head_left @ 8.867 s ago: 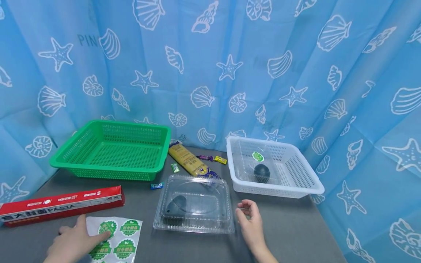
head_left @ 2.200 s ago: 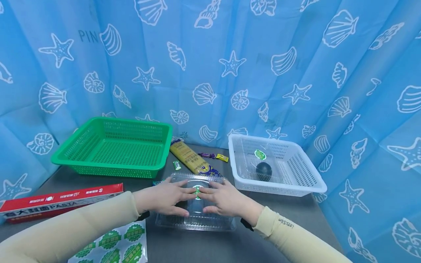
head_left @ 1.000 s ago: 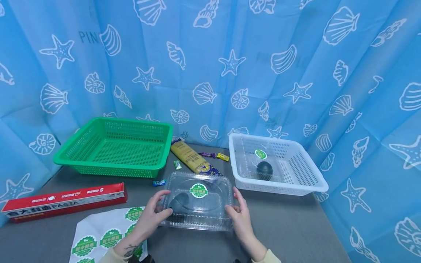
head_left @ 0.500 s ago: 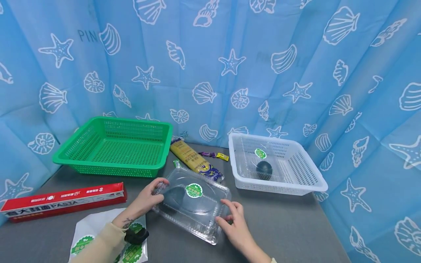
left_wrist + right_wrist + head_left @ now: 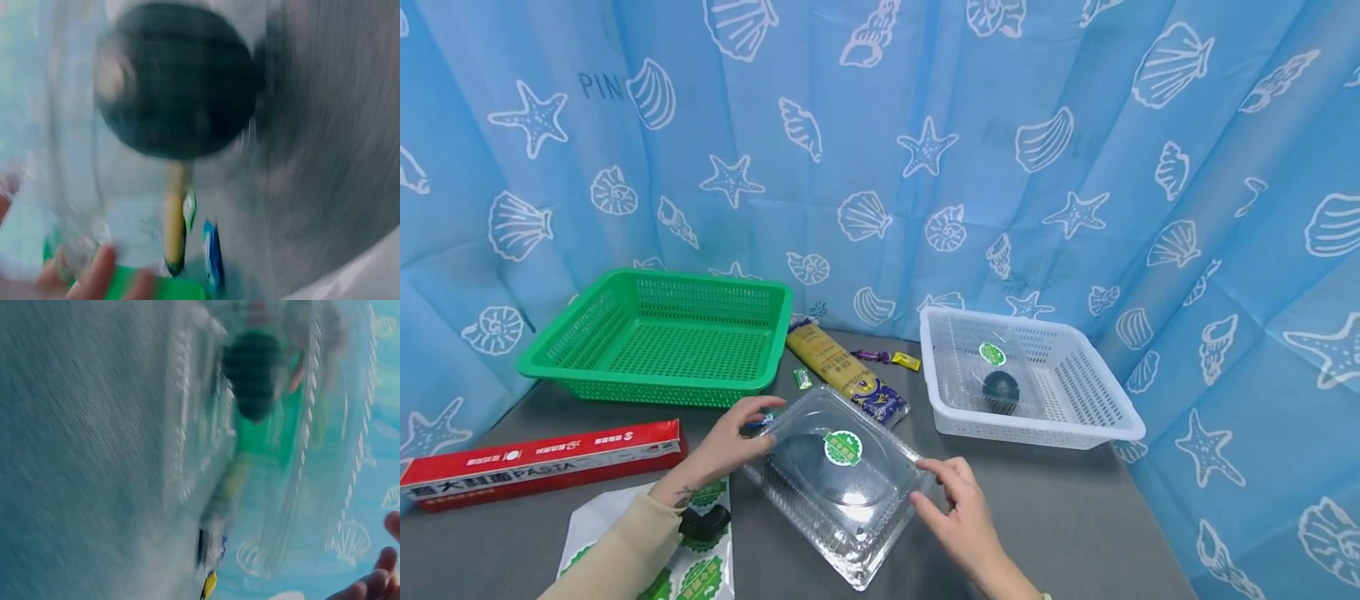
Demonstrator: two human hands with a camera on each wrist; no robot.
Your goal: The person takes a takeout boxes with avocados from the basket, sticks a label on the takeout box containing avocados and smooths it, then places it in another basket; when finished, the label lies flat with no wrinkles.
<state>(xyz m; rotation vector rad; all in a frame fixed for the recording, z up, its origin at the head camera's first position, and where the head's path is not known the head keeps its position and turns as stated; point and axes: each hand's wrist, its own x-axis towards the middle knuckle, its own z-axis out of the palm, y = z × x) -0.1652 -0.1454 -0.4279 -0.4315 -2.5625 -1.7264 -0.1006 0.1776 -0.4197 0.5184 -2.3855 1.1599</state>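
Note:
A clear plastic clamshell box (image 5: 808,496) sits turned at an angle between both hands, a round green sticker (image 5: 842,447) on its lid. Inside is a dark green, avocado-like fruit (image 5: 178,81), seen through the plastic in both wrist views. My left hand (image 5: 733,442) grips the box's left corner between thumb and fingers. On the right side, my right hand (image 5: 958,508) holds the edge with thumb and fingertips. Under my left forearm lies a white sheet of green stickers (image 5: 703,575), partly covered by the sleeve.
A green basket (image 5: 655,387) stands back left, a red pasta box (image 5: 542,462) before it. Behind the clamshell lie a yellow pasta packet (image 5: 842,362) and several wrapped candies (image 5: 906,361). The white basket (image 5: 1037,432) at right holds another stickered clear box (image 5: 958,375).
The left hand has left the sticker sheet, and the lid now bears a sticker. Both hands pressed the lid, then took the sides and turned the box clockwise, its near corner swinging toward me.

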